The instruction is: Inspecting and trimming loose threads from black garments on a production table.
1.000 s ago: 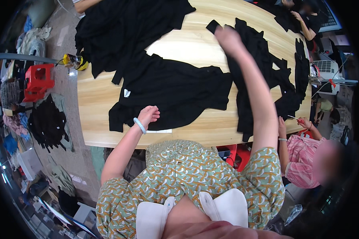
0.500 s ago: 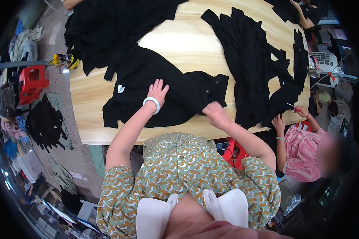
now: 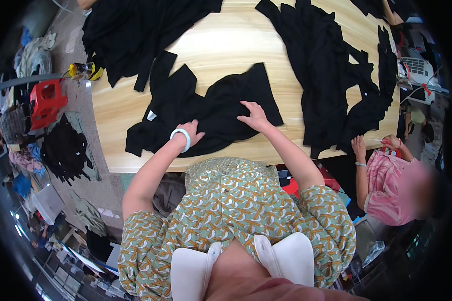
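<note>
A black knit garment (image 3: 206, 108) with a small white label lies spread on the light wooden table in front of me, its wide end toward the right. My left hand (image 3: 189, 133), with a pale bangle on the wrist, rests on its lower middle, fingers spread. Farther right, my right hand (image 3: 254, 116) touches the garment's body near the wide end; its fingers are apart and it grips nothing. A sleeve of the garment points away at the upper left.
More black garments lie in a heap (image 3: 135, 40) at the far left and another pile (image 3: 316, 75) at the right of the table (image 3: 226, 45). A co-worker in pink (image 3: 386, 185) sits at the right edge, holding a small red-handled tool. A red stool (image 3: 47, 103) stands left.
The garment's right part has been turned and laid flat, its wide end now pointing up and right. My right hand has opened and moved up and left; my left hand slid slightly down.
</note>
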A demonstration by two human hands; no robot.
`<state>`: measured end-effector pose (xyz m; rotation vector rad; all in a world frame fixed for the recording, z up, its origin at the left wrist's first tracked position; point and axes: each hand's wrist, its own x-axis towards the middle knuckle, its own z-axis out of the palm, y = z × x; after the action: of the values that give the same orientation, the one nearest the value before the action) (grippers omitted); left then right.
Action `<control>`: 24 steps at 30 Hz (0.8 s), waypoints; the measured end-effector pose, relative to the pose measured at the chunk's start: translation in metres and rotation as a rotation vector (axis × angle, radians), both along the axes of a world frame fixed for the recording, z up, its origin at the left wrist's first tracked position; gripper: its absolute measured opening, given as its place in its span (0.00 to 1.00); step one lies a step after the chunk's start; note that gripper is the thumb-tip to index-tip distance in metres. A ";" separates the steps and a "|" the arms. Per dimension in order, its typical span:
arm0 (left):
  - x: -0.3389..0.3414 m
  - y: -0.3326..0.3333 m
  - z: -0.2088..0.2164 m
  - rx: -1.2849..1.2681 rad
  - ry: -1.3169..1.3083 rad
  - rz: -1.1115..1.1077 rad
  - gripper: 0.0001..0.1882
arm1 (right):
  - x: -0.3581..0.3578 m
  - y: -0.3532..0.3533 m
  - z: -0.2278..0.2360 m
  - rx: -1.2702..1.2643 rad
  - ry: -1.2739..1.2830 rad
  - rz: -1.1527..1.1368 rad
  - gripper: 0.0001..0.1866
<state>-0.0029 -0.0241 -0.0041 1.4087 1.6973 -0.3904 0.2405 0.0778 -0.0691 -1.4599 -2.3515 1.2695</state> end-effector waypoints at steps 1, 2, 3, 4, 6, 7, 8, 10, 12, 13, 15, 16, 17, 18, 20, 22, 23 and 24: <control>0.004 -0.008 -0.009 0.331 -0.002 0.003 0.23 | -0.004 -0.002 0.005 0.001 -0.048 0.014 0.25; 0.012 0.004 -0.002 0.459 -0.020 0.057 0.22 | -0.008 -0.003 0.003 0.002 -0.045 0.017 0.25; 0.020 0.013 -0.006 0.522 -0.030 0.062 0.22 | -0.010 -0.004 0.000 0.018 -0.082 0.056 0.21; 0.025 0.021 -0.013 0.584 -0.042 0.067 0.22 | -0.012 -0.005 -0.001 0.034 -0.120 0.095 0.17; 0.033 0.028 -0.025 0.520 -0.057 -0.071 0.23 | -0.012 -0.006 0.002 0.082 -0.022 0.066 0.15; 0.037 0.029 -0.029 0.470 -0.045 -0.104 0.18 | -0.012 -0.006 0.004 0.126 0.075 0.029 0.13; 0.036 0.028 -0.037 0.470 -0.046 -0.102 0.18 | -0.012 -0.006 0.012 0.126 0.074 0.031 0.13; 0.032 0.023 -0.052 0.548 0.073 -0.246 0.11 | -0.013 -0.006 0.033 -0.079 -0.037 -0.024 0.12; 0.029 0.017 -0.047 0.622 0.015 -0.168 0.07 | -0.003 -0.011 0.032 -0.063 0.002 0.011 0.12; 0.028 0.019 -0.046 0.651 -0.100 -0.149 0.06 | 0.000 -0.014 0.031 -0.044 0.045 0.048 0.11; 0.029 0.021 -0.041 0.785 -0.264 -0.057 0.05 | 0.000 -0.019 0.030 -0.007 0.067 0.113 0.10; 0.032 0.025 -0.040 0.784 -0.262 -0.055 0.05 | 0.000 -0.021 0.030 0.034 0.087 0.174 0.09; 0.036 0.034 -0.030 0.767 -0.385 0.037 0.06 | -0.009 -0.024 0.044 0.081 0.155 0.189 0.08; 0.040 0.043 -0.022 0.749 -0.509 0.125 0.07 | -0.016 -0.025 0.055 0.080 0.154 0.191 0.08; 0.052 0.053 -0.015 0.685 -0.435 0.090 0.12 | -0.026 -0.028 0.069 0.091 0.146 0.289 0.07; 0.060 0.057 -0.011 0.329 -0.313 0.226 0.21 | -0.027 -0.033 0.070 0.103 0.165 0.320 0.07; 0.059 0.057 -0.012 0.330 -0.313 0.225 0.21 | -0.025 -0.036 0.067 0.086 0.129 0.340 0.07; 0.057 0.055 -0.015 0.198 -0.229 0.221 0.25 | -0.023 -0.039 0.063 0.069 0.093 0.361 0.07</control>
<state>0.0541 0.0311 -0.0187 1.3297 1.7127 0.0616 0.2170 0.0384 -0.0058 -0.9617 -2.6464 1.2783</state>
